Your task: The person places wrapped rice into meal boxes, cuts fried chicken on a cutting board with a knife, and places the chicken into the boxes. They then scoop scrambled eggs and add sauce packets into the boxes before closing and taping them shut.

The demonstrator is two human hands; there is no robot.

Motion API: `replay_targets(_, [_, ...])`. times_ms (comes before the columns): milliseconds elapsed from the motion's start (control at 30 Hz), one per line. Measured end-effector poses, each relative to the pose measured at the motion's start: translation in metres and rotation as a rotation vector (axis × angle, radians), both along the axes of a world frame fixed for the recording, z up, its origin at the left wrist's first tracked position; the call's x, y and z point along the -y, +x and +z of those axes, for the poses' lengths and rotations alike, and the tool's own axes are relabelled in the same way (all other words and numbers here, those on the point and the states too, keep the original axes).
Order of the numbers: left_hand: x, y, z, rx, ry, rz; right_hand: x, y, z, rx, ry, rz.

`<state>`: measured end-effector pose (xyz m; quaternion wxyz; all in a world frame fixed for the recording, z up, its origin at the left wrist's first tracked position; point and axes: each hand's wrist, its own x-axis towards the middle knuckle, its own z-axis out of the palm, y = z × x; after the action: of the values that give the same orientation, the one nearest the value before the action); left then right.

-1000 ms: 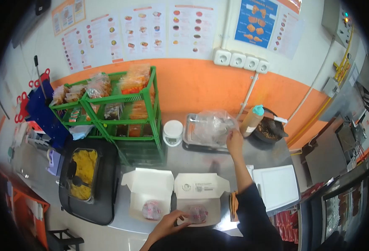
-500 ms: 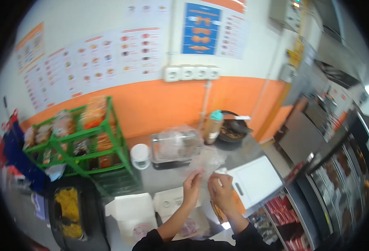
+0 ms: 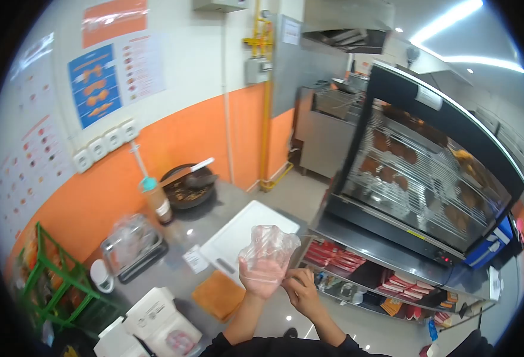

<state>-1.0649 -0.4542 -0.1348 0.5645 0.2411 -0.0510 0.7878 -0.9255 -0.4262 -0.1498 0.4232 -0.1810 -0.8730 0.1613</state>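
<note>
Okay, left hand is spread, palm towards the head, inside clear plastic; the right hand is curled in, fingertips seemingly pinching the open edge by the left wrist. The plastic sits above the desk, over the near edge of the white board, crumpled and baggy past the fingers. Main risk: thin film tears if the right fingertips pull hard on one spot, or a fingertip catches in a fold. Slack film could also twist or ride up, as the loose end looks wider than the fingers. Can't tell if each finger has its own sleeve. If the forearms drop, the left one could nudge the flat brown item just beside the board. The open box at near left, round pack inside, could get knocked by a wide left elbow. Far left, the tall bottle stands by the dark bowl; a bump could tip it, but the hands are well apart from it.
</note>
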Motion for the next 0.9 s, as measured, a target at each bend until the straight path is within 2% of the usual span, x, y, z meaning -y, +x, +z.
replay_targets(67, [-0.036,0.032,0.003,-0.013,-0.007,-0.040,-0.023,0.033,0.000,-0.014,0.018,-0.071])
replay_targets(133, [-0.063,0.067,0.008,-0.066,-0.156,0.072,-0.042,0.067,-0.007,-0.032,-0.025,-0.123])
replay_targets(167, [-0.078,0.081,0.002,-0.007,-0.049,0.022,-0.052,0.082,-0.008,-0.027,-0.026,-0.150])
replay_targets(200, [-0.090,0.097,0.008,-0.002,-0.050,0.000,-0.060,0.093,-0.007,-0.011,-0.069,-0.142])
replay_targets(267, [-0.110,0.122,0.025,-0.062,0.192,0.012,-0.076,0.111,-0.010,0.007,-0.113,-0.142])
replay_targets(367, [-0.136,0.137,0.028,0.078,0.132,-0.098,-0.093,0.126,-0.006,-0.021,-0.225,-0.120])
replay_targets(433, [-0.151,0.141,0.030,0.121,0.106,-0.159,-0.088,0.123,0.028,-0.266,-0.160,-0.354])
replay_targets(467, [-0.158,0.144,0.032,-0.143,0.119,-0.049,-0.092,0.123,0.038,-0.273,-0.156,-0.359])
replay_targets(500, [-0.164,0.148,0.033,-0.405,0.129,0.060,-0.097,0.124,0.045,-0.289,-0.108,-0.346])
replay_targets(533, [-0.170,0.152,0.034,-0.407,0.130,0.049,-0.104,0.126,0.050,-0.304,-0.060,-0.337])
replay_targets(567, [-0.176,0.156,0.034,-0.320,0.123,0.021,-0.114,0.130,0.052,-0.157,-0.026,-0.284])
replay_targets(600, [-0.183,0.159,0.033,-0.234,0.117,-0.007,-0.124,0.131,0.045,-0.161,-0.025,-0.299])
replay_targets(667, [-0.200,0.145,0.032,-0.262,0.095,-0.007,-0.143,0.129,0.023,-0.077,0.001,-0.094])
replay_targets(733, [-0.218,0.132,0.047,-0.088,0.127,-0.010,-0.151,0.125,0.023,-0.077,-0.023,-0.090])
replay_targets(800, [-0.235,0.128,0.055,-0.057,0.129,-0.123,-0.163,0.115,0.027,-0.117,-0.030,0.076])
replay_targets(867, [-0.261,0.117,0.055,-0.080,0.143,-0.314,-0.182,0.107,0.033,-0.095,-0.004,0.035])
replay_targets(900, [-0.275,0.106,0.052,-0.047,0.062,-0.424,-0.195,0.105,0.031,-0.004,0.001,0.077])
